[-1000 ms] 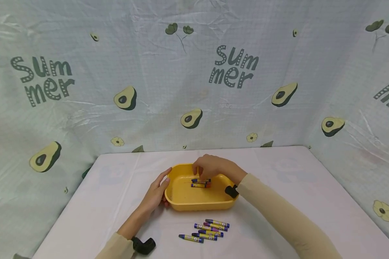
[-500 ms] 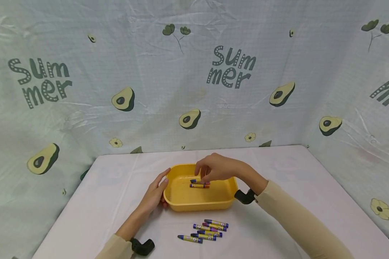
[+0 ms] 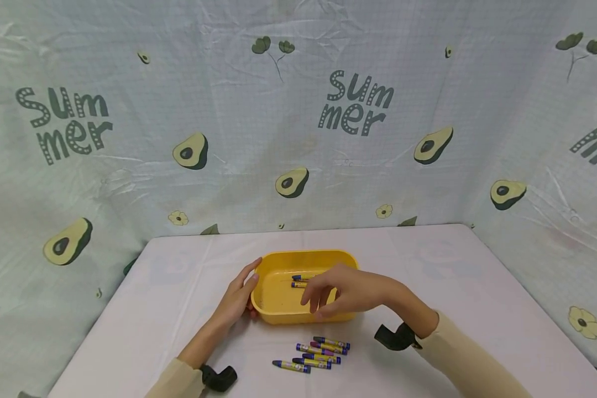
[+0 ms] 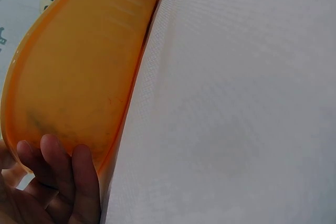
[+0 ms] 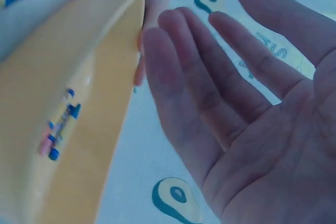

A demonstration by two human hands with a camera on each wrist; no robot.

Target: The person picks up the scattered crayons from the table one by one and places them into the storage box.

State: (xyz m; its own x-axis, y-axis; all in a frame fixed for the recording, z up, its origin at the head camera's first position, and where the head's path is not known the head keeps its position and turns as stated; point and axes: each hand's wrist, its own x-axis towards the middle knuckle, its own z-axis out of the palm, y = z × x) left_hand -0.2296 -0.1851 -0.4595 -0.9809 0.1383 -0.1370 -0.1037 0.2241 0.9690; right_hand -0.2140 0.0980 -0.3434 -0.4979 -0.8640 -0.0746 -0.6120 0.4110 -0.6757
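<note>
My left hand [image 3: 237, 296] holds the left end of a yellow plastic tray [image 3: 305, 319], with fingers against its outer wall [image 4: 79, 51] in the left wrist view. My right hand [image 3: 350, 290] hovers over the tray's front right part, fingers loosely bent; its palm [image 5: 283, 145] holds nothing in the right wrist view. Inside the tray lie several wrapped crayons [image 3: 299, 285], partly hidden behind the right hand in the head view. In the right wrist view these crayons [image 5: 62, 129] lie close together on the tray floor.
In front of the tray, several more crayons [image 3: 322, 354] with yellow and blue wrappers lie side by side on the white-covered table [image 3: 144, 309]. An avocado-printed cloth [image 3: 239, 127] hangs behind and around the table. Each wrist bears a black camera mount [image 3: 397, 337].
My right hand has lifted away from the crayons in the tray and moved toward the tray's front right edge. The left hand and the tray stay in place.
</note>
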